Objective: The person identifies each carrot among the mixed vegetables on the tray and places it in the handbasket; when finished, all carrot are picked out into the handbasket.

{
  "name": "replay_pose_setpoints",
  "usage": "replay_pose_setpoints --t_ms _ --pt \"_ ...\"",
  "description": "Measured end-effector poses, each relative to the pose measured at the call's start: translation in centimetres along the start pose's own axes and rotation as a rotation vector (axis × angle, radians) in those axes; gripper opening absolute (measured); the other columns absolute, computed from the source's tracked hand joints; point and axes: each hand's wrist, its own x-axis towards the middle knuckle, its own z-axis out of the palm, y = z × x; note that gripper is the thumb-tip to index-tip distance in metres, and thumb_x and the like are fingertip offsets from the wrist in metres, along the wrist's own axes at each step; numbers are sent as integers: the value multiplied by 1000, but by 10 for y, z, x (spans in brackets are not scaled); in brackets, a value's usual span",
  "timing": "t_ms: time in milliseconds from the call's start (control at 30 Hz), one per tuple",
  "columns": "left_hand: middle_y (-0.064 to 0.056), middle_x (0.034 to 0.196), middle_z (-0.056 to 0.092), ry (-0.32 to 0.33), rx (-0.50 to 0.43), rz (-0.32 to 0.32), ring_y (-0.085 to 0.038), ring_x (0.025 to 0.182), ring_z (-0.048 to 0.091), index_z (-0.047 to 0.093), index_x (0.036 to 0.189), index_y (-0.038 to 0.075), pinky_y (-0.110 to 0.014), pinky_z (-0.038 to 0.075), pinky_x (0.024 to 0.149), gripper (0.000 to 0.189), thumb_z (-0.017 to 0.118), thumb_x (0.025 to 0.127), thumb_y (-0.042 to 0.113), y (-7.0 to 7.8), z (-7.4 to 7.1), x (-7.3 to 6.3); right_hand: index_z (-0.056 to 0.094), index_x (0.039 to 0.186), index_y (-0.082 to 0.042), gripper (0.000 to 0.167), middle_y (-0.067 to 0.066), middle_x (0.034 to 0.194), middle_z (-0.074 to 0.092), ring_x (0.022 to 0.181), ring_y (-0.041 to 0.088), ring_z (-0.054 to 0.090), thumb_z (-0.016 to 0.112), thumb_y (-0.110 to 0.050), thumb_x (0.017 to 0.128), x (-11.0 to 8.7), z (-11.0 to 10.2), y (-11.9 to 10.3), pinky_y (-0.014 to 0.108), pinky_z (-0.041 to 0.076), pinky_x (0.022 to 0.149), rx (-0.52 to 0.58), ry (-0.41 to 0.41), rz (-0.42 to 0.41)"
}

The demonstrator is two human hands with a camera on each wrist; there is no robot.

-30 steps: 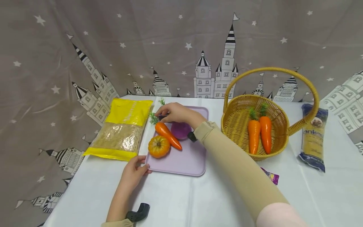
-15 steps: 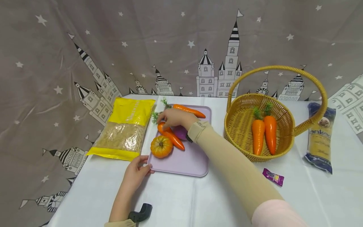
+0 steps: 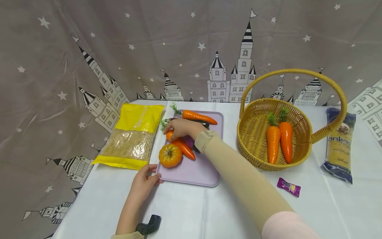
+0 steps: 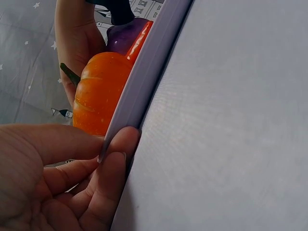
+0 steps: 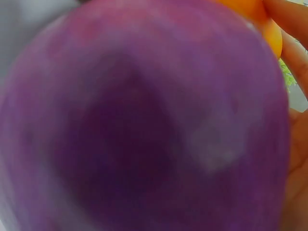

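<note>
My left hand (image 3: 144, 184) grips the near left corner of a lilac tray (image 3: 191, 176), thumb on top and fingers beneath, as the left wrist view shows. My right hand (image 3: 184, 128) reaches over the tray and pinches the thick end of an orange carrot (image 3: 187, 152) with green leaves. A small ribbed pumpkin (image 3: 170, 155) sits just nearer than that carrot. Partly under the right hand lies a round purple vegetable (image 5: 144, 125), which fills the right wrist view. Behind the hand are a dark eggplant (image 3: 205, 124) and another carrot (image 3: 199, 117) at the tray's far side.
A wicker basket (image 3: 246, 146) with a tall handle holds two carrots (image 3: 273, 144) to the right. Beyond it lies a blue-and-yellow packet (image 3: 339, 146). A purple wrapped candy (image 3: 288, 187) is in front of the basket. At left lies a yellow bag (image 3: 131, 132).
My right hand has left the dark eggplant and come nearer, onto the carrot's thick end. The far carrot and the eggplant now show behind it. My left hand keeps its grip on the tray.
</note>
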Motion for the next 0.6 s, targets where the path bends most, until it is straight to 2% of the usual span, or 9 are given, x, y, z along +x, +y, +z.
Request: replay_pose_setpoints --t_ms 267,533,600 --pt "-18 111 59 0 -5 0 -19 74 68 53 126 -2 -26 57 71 36 61 92 7 0 1 0 66 124 -18 40 0 121 59 100 18 50 72 -19 84 -4 -2 2 24 43 89 62 3 -12" --pt "-19 111 59 4 -2 4 -20 73 68 53 126 -3 -26 57 71 36 61 92 6 1 0 0 63 127 -13 44 1 118 61 97 17 54 72 -16 85 -6 -10 11 22 48 82 264 96 -66" --pt "-19 111 59 3 -2 4 -20 74 68 53 126 -3 -26 57 71 36 60 92 5 1 1 0 63 127 -14 43 0 121 61 101 16 54 72 -16 85 -8 -14 13 22 47 85 282 144 -82"
